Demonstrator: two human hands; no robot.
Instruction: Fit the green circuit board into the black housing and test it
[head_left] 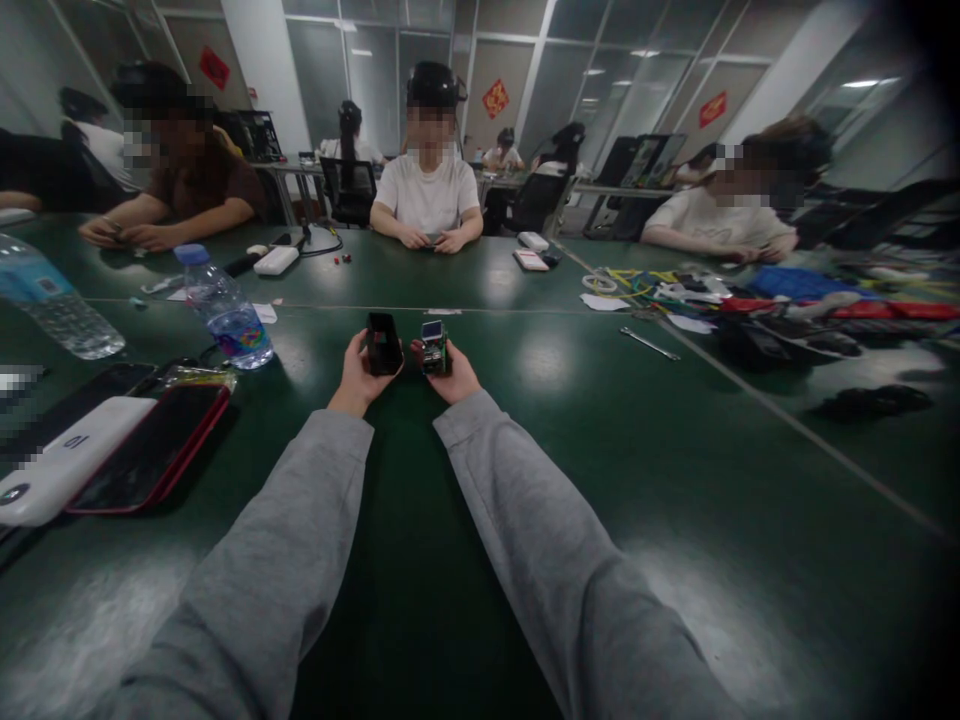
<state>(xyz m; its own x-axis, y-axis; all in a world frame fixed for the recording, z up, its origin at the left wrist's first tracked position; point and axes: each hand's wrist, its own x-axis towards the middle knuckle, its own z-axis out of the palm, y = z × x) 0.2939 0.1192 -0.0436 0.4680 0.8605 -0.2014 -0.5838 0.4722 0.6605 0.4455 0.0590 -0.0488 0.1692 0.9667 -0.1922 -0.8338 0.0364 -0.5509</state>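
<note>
- Head view: a person's left hand (355,374) is closed around a black rectangular case (383,345) over a green table (525,460); a loosened grip could drop it.
- Just beside, the right hand (460,376) holds a circuit board with a small screen (433,348); careless finger pressure could strain its exposed parts.
- A blue-capped water bottle (227,312) stands left of the case; an outward left-hand swing could topple it.

Office-type workroom: before me a wide green surface (675,470), glass partitions (371,75) at 12 o'clock, cable heap (694,290) at 2.
</note>
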